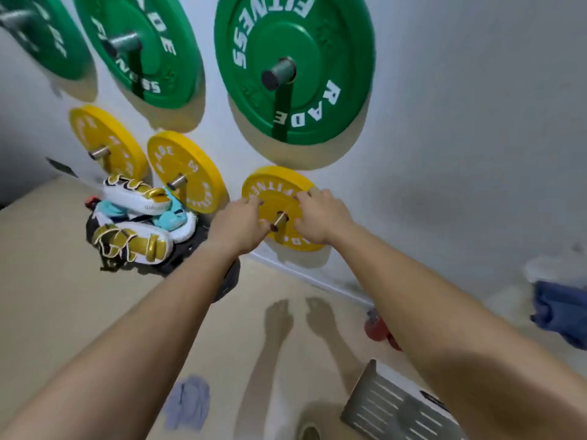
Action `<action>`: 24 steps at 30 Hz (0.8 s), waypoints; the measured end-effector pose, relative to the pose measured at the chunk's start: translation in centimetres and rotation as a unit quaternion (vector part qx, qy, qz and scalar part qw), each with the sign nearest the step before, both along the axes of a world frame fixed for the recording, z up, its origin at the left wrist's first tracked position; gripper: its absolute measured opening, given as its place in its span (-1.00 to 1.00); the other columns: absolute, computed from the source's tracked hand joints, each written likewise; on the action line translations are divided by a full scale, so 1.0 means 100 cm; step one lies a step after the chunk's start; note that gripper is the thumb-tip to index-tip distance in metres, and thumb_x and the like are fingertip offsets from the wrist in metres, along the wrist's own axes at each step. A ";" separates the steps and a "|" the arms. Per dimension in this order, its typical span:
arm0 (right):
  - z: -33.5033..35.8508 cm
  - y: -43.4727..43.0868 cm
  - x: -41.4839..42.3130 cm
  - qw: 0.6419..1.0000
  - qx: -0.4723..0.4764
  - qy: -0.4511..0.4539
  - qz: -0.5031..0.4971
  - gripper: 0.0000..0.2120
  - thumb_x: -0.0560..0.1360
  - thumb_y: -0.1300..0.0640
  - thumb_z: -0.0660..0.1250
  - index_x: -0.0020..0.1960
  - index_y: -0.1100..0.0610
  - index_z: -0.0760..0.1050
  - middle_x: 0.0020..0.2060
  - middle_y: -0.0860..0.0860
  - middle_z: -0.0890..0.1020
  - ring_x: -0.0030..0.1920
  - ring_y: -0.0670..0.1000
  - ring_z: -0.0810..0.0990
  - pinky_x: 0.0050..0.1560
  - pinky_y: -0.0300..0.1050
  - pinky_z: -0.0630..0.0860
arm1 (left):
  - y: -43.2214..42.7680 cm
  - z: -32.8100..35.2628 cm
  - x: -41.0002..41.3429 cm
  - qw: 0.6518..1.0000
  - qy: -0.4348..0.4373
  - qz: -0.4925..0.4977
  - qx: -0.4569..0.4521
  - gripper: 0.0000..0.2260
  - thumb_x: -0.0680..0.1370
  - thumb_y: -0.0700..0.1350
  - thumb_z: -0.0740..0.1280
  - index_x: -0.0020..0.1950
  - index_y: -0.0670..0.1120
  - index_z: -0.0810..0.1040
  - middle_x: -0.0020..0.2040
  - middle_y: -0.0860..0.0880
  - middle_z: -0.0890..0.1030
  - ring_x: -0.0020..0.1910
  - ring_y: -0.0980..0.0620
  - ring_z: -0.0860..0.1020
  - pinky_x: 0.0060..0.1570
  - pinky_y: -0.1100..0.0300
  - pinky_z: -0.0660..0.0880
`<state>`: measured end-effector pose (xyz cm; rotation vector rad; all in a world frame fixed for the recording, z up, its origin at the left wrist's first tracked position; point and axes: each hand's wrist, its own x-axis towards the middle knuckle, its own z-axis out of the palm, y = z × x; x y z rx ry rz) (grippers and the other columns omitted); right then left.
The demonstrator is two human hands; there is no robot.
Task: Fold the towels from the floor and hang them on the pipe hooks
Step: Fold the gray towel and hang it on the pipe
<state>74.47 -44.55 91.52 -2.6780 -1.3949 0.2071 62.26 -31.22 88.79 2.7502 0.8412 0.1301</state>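
My left hand (241, 223) and my right hand (320, 217) lie on the face of a small yellow weight plate (287, 242) on the wall, one on each side of its pipe hook (279, 221). Neither hand holds a towel, and the fingers are loosely bent against the plate. A crumpled grey-blue towel (190, 404) lies on the floor below my left forearm. A dark blue towel (562, 312) sits at the right edge by the wall.
Two more yellow plates (187, 173) and three large green plates (295, 68) hang on pipe hooks along the white wall. A pile of gold-and-white padded gear (136, 223) lies at the wall's foot. A grey slotted panel (397, 411) and a red object (376, 328) are on the floor.
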 end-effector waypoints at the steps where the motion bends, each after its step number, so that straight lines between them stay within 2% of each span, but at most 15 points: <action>1: -0.018 0.015 -0.009 1.000 -0.009 0.011 0.018 -0.48 0.52 -0.04 0.23 0.44 0.10 0.32 0.39 0.15 0.39 0.39 0.23 0.32 0.29 0.13 0.38 | 0.008 -0.017 -0.014 1.000 0.014 0.019 -0.012 -0.50 0.55 0.08 0.29 0.47 -0.06 0.39 0.33 -0.15 0.52 0.29 -0.21 0.48 0.18 -0.11 0.49; 4: -0.071 0.055 -0.032 0.995 -0.043 0.054 0.068 -0.51 0.54 -0.02 0.24 0.43 0.09 0.32 0.36 0.13 0.39 0.37 0.22 0.32 0.23 0.14 0.40 | 0.027 -0.065 -0.050 0.994 0.063 0.077 -0.040 -0.54 0.57 0.06 0.26 0.44 -0.07 0.40 0.33 -0.14 0.50 0.29 -0.18 0.47 0.16 -0.06 0.48; 7: -0.125 0.089 -0.052 0.985 -0.079 0.103 0.110 -0.51 0.54 0.00 0.23 0.44 0.10 0.31 0.34 0.13 0.41 0.36 0.22 0.34 0.27 0.12 0.40 | 0.042 -0.115 -0.084 0.982 0.103 0.138 -0.081 -0.56 0.55 0.04 0.27 0.41 -0.07 0.43 0.31 -0.14 0.51 0.28 -0.19 0.48 0.17 -0.08 0.49; 12: -0.213 0.128 -0.094 0.965 -0.119 0.187 0.143 -0.54 0.52 0.07 0.23 0.41 0.11 0.34 0.32 0.10 0.44 0.34 0.19 0.35 0.24 0.09 0.39 | 0.056 -0.205 -0.148 0.947 0.163 0.234 -0.148 -0.52 0.58 0.04 0.24 0.48 -0.06 0.36 0.36 -0.13 0.48 0.31 -0.19 0.45 0.19 -0.03 0.47; 15: -0.273 0.148 -0.123 0.950 -0.153 0.214 0.168 -0.51 0.54 0.07 0.25 0.45 0.11 0.32 0.32 0.11 0.43 0.34 0.20 0.36 0.23 0.08 0.40 | 0.057 -0.269 -0.190 0.921 0.181 0.284 -0.198 -0.51 0.58 0.04 0.24 0.49 -0.07 0.35 0.37 -0.13 0.48 0.31 -0.18 0.46 0.21 -0.03 0.46; 19: -0.368 0.172 -0.166 0.925 -0.206 0.241 0.211 -0.51 0.55 0.06 0.26 0.44 0.15 0.33 0.34 0.15 0.45 0.34 0.21 0.42 0.27 0.04 0.40 | 0.052 -0.367 -0.248 0.877 0.171 0.357 -0.271 -0.60 0.60 0.03 0.23 0.39 -0.12 0.44 0.29 -0.21 0.52 0.23 -0.24 0.50 0.14 -0.09 0.50; 24: -0.514 0.189 -0.228 0.892 -0.269 0.278 0.234 -0.47 0.53 0.10 0.26 0.48 0.13 0.26 0.29 0.17 0.47 0.27 0.24 0.45 0.25 0.06 0.45 | 0.050 -0.508 -0.315 0.810 0.139 0.454 -0.345 -0.54 0.60 0.00 0.27 0.47 -0.13 0.38 0.36 -0.19 0.47 0.31 -0.19 0.47 0.23 -0.01 0.46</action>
